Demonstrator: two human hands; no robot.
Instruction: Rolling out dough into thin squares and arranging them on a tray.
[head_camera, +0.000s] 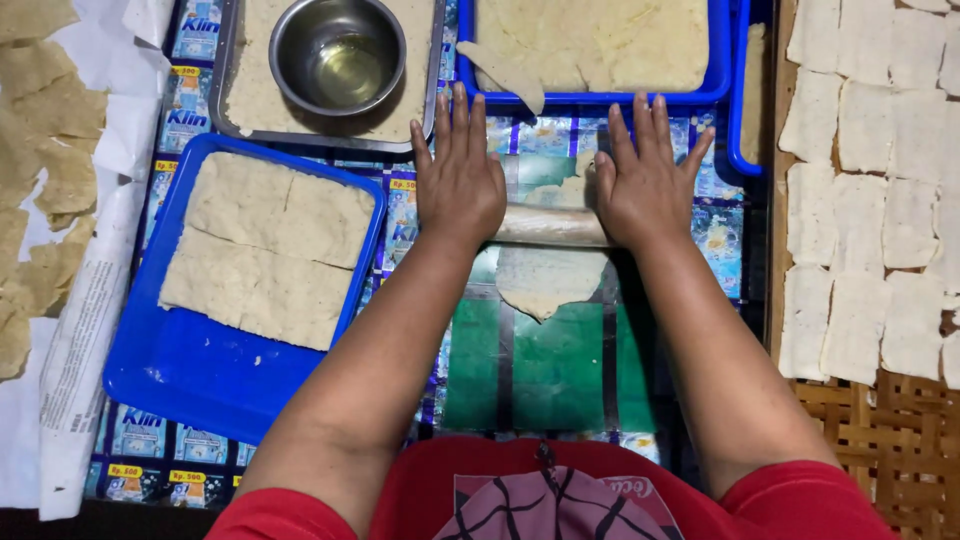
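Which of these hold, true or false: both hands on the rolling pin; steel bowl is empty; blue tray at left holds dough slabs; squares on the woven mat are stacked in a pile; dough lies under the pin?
1. Both hands press on the rolling pin: true, left hand and right hand lie flat on it.
2. The steel bowl is empty: false, it holds a clear yellowish liquid.
3. The blue tray at left holds dough slabs: true.
4. The pale squares on the woven mat are stacked in a pile: false, they lie flat in rows.
5. A thin dough sheet lies under the pin: true.
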